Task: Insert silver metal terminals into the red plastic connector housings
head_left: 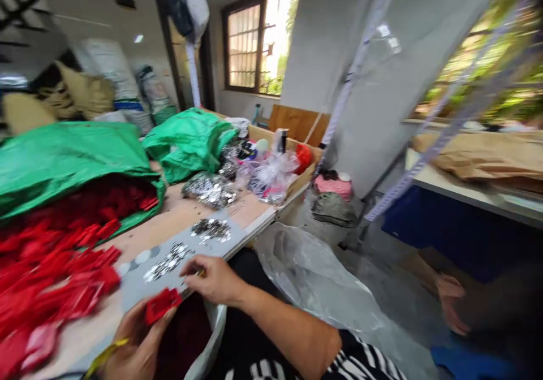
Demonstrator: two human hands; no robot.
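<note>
My left hand (138, 337), at the table's front edge, grips a small red plastic piece (163, 305) between thumb and fingers. Just to its right, my right hand (214, 281) is closed in a pinch near the grey mat; whatever its fingertips hold is too small to make out. Something yellowish (201, 273) shows between its fingers. On the grey mat (169, 292) lie two heaps of shiny metal bits, a nearer heap (167, 261) and a farther heap (211, 230). Below both hands, an open pale bag (217, 329) has a dark red inside.
Many red pieces (46, 289) spill leftward from a green sack (80, 148). A second green bag (186, 142), a clear bag of metal bits (212, 190) and a cluttered wooden box (316, 156) stand farther back. Clear plastic sheeting (322, 278) hangs at my right.
</note>
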